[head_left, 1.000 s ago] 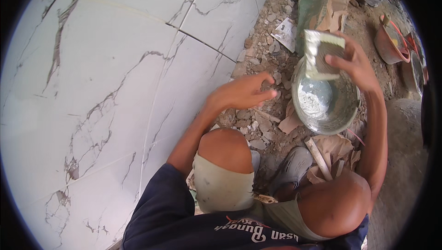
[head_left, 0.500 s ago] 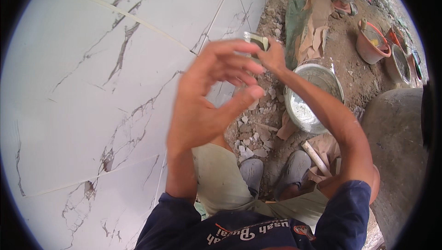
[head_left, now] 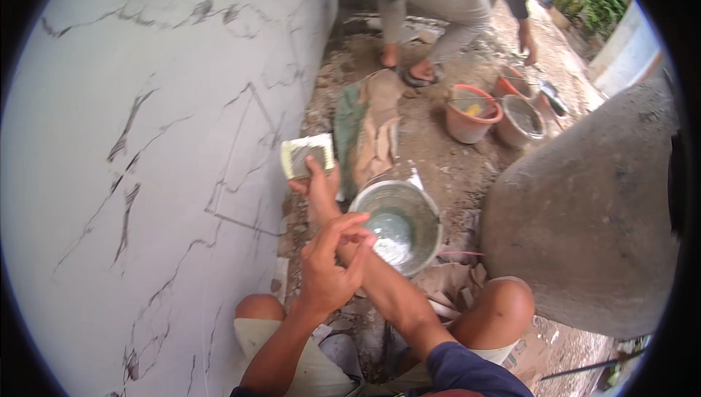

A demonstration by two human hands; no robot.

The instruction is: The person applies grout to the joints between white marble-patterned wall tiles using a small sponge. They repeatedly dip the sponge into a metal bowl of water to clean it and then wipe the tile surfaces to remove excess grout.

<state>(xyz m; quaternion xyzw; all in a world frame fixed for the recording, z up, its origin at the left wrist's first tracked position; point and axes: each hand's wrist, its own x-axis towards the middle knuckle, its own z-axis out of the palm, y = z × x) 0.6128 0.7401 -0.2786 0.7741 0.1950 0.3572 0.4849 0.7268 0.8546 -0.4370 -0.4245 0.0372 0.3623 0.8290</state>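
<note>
My right hand [head_left: 318, 178] grips a small squarish piece [head_left: 296, 150], pale yellow-white at its rim and grey in the middle, with the thumb pressed on the grey part. It is held close to the white marble-patterned tile wall [head_left: 87, 178]. Whether it touches the wall, I cannot tell. My left hand [head_left: 328, 269] hovers over my right forearm, fingers bent and thumb apart, with nothing visible in it. Below and to the right of it stands a round bucket [head_left: 434, 214] with whitish liquid inside.
A green and brown paper sack [head_left: 376, 116] lies on the rubble ground. Orange-rimmed buckets [head_left: 467, 128] stand farther right, near a bending person [head_left: 438, 2]. A large rounded grey concrete form [head_left: 584, 222] bulges at the right. Torn brown paper [head_left: 445, 280] lies by my knee.
The view has swung to the right and farther up. My left hand has dropped away from in front of the wall to over my right forearm. The right hand still holds the squarish piece.
</note>
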